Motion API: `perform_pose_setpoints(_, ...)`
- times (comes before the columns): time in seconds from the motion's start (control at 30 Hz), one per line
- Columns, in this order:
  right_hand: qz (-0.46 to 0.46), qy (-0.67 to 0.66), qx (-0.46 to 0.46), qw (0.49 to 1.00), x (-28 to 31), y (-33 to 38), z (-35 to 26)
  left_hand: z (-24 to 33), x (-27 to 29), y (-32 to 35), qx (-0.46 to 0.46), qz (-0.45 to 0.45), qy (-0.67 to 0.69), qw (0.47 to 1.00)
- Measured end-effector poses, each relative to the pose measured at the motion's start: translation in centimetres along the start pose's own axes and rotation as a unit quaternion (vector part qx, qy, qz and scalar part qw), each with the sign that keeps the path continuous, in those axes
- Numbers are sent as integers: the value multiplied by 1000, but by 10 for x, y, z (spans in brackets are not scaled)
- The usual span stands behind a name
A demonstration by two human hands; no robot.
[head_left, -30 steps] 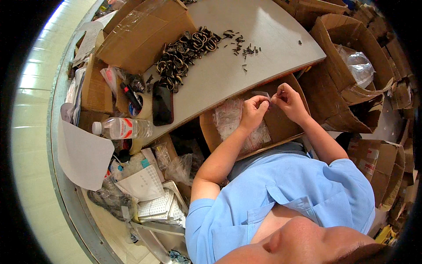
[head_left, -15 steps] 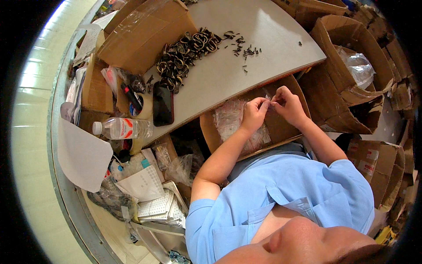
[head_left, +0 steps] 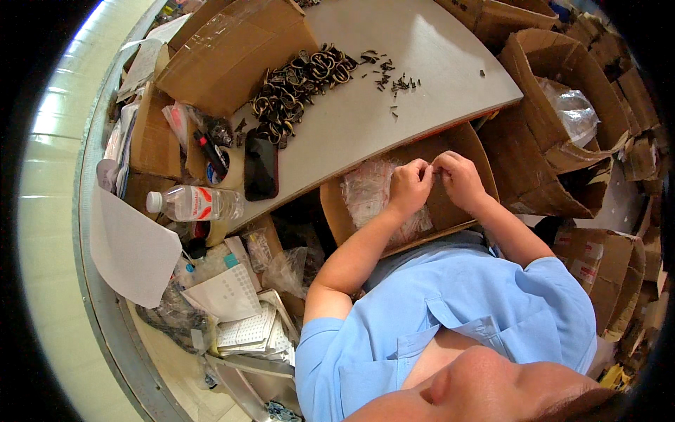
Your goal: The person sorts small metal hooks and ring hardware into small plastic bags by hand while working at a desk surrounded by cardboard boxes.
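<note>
Far left: a white sheet of paper at the table's edge, with a clear plastic water bottle lying on its side just right of it, cap pointing left. Near of these, printed white paper sheets and crumpled clear bags.

Left of centre, far: a flattened brown cardboard box leaning at the back of the pale grey tabletop. Against its near edge, a heap of dark bronze-coloured metal rings and buckles. A black phone lies flat near of the heap.

Centre, far: a scatter of small dark metal screws or pins, well apart from both hands, far of them across the table edge.

Centre, near: an open brown cardboard box below the table's near edge, holding small clear plastic bags.

Left hand: fingers curled, fingertips pinched narrow, over the box. Right hand: likewise pinched, fingertips meeting those of the left. Between the two sets of fingertips sits a tiny object, too small to identify; its long axis cannot be told. Both hands are equally close to it. The bags lie just left and near of the left hand, the nearer of the two.

Right: tall open brown cartons, one holding a clear plastic liner.
</note>
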State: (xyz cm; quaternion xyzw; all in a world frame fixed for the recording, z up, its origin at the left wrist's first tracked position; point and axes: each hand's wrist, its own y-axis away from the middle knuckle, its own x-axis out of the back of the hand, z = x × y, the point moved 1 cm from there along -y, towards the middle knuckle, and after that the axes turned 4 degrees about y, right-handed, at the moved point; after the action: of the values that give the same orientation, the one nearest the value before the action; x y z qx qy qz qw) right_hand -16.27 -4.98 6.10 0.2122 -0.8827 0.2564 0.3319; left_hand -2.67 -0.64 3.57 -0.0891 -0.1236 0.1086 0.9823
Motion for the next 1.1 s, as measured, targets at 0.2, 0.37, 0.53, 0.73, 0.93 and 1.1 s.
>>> perform_pose_setpoints(0.2,15,86,51,995,1,0,2,1,6,-1,16,-46,-90,995)
perform_pose_setpoints(0.37,-77,118,152,978,24,-4,-20,-9,32,-13,225,-140,220,939)
perform_pose_setpoints(0.53,-262,-100,8,960,36,-9,-5,-15,8,-11,246,-50,377,892)
perform_pose_setpoints(0.73,-195,59,160,966,59,-9,-22,-36,14,-9,370,-25,350,860)
perform_pose_setpoints(0.93,-227,109,164,954,73,-9,-21,-24,23,-16,387,-125,294,865)
perform_pose_setpoints(1.1,-304,151,140,930,60,-19,-14,-16,9,-8,-83,-87,-80,990)
